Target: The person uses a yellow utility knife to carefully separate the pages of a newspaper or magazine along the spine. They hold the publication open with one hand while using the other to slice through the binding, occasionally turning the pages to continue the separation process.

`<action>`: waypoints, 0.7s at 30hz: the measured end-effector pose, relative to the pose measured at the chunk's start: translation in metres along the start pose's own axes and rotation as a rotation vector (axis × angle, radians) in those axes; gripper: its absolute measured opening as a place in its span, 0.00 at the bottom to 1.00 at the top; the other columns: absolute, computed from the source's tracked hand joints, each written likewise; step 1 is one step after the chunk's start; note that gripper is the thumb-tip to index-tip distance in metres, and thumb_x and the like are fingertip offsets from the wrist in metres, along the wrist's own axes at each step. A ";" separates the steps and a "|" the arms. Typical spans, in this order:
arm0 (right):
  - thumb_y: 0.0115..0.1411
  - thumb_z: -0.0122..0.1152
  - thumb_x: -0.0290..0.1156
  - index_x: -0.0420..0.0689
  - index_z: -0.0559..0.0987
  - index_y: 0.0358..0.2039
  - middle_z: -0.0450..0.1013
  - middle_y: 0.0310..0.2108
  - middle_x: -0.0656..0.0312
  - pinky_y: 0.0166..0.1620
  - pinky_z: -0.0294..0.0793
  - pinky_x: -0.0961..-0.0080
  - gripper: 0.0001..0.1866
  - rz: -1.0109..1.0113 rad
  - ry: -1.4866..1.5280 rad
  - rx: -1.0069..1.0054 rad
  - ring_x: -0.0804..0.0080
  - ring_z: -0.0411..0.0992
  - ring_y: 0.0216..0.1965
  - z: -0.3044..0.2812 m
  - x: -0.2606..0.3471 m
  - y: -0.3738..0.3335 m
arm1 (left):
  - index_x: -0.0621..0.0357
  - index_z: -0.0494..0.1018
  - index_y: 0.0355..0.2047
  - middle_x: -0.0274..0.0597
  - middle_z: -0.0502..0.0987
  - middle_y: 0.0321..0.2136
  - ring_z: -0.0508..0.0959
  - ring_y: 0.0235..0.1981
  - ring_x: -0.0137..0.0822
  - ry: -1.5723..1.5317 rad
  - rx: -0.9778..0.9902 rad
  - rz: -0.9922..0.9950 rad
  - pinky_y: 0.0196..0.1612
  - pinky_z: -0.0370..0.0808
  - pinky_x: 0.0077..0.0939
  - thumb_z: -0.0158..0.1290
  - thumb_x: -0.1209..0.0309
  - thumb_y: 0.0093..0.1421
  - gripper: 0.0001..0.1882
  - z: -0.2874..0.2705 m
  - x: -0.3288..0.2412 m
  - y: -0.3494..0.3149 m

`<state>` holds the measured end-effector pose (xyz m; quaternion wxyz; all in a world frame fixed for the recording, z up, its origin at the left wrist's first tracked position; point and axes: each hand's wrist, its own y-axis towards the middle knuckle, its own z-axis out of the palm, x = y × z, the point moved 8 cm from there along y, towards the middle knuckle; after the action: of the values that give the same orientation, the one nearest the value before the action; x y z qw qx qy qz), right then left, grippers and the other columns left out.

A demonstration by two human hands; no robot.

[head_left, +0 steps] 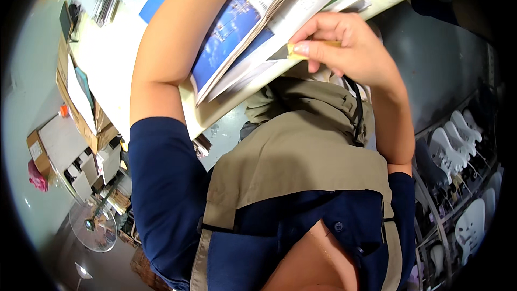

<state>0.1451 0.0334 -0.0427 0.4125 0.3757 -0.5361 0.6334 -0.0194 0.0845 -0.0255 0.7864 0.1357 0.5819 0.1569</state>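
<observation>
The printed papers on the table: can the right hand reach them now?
Probably yes: the right hand is beside the printed papers, nothing visibly between, though it holds a small yellow item.

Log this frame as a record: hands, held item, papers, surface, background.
left hand: out of frame; left forearm crosses above the table
right hand: gripping the yellow item
held item: small yellow item, exact kind unclear
papers: printed sheets, blue picture showing
surface: pale table
background: fan at lower left

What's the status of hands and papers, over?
Left hand out of view. Right hand pinching a yellow thing. Papers on table. Left forearm across them.
</observation>
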 end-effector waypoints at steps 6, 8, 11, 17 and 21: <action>0.62 0.62 0.31 0.35 0.80 0.39 0.77 0.26 0.62 0.21 0.66 0.86 0.11 0.085 0.080 0.071 0.84 0.73 0.25 0.060 -0.012 0.001 | 0.64 0.74 0.22 0.54 0.79 0.36 0.78 0.40 0.38 -0.076 -0.025 0.056 0.43 0.76 0.28 0.53 0.84 0.50 0.04 -0.008 0.004 0.007; 0.62 0.62 0.31 0.35 0.79 0.38 0.77 0.25 0.63 0.22 0.68 0.86 0.10 0.085 0.109 0.115 0.82 0.74 0.24 0.076 -0.010 0.001 | 0.64 0.74 0.22 0.55 0.79 0.36 0.78 0.37 0.38 -0.083 -0.052 -0.031 0.40 0.77 0.26 0.52 0.84 0.51 0.05 -0.008 0.007 0.007; 0.61 0.62 0.30 0.35 0.79 0.37 0.76 0.22 0.61 0.22 0.69 0.82 0.10 0.053 0.143 0.190 0.80 0.73 0.22 0.108 -0.015 0.003 | 0.62 0.73 0.22 0.55 0.80 0.39 0.78 0.31 0.34 -0.025 -0.067 -0.019 0.34 0.76 0.21 0.52 0.84 0.51 0.05 -0.009 0.006 0.003; 0.61 0.62 0.29 0.37 0.80 0.36 0.77 0.22 0.60 0.23 0.69 0.80 0.08 0.081 0.050 0.253 0.80 0.73 0.21 0.087 -0.004 -0.017 | 0.60 0.73 0.23 0.53 0.79 0.41 0.76 0.34 0.30 0.124 -0.007 -0.148 0.32 0.72 0.19 0.51 0.82 0.48 0.04 -0.001 -0.009 -0.023; 0.61 0.61 0.25 0.39 0.81 0.38 0.78 0.28 0.63 0.22 0.67 0.89 0.06 0.020 0.101 -0.038 0.84 0.74 0.24 -0.004 0.000 -0.055 | 0.58 0.72 0.23 0.50 0.80 0.41 0.75 0.34 0.30 0.361 0.089 -0.096 0.36 0.69 0.22 0.49 0.79 0.47 0.04 0.024 -0.007 -0.021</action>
<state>0.1959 0.0417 -0.0232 0.4397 0.3300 -0.5304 0.6453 0.0032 0.0619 -0.0208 0.6690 0.1120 0.7257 0.1150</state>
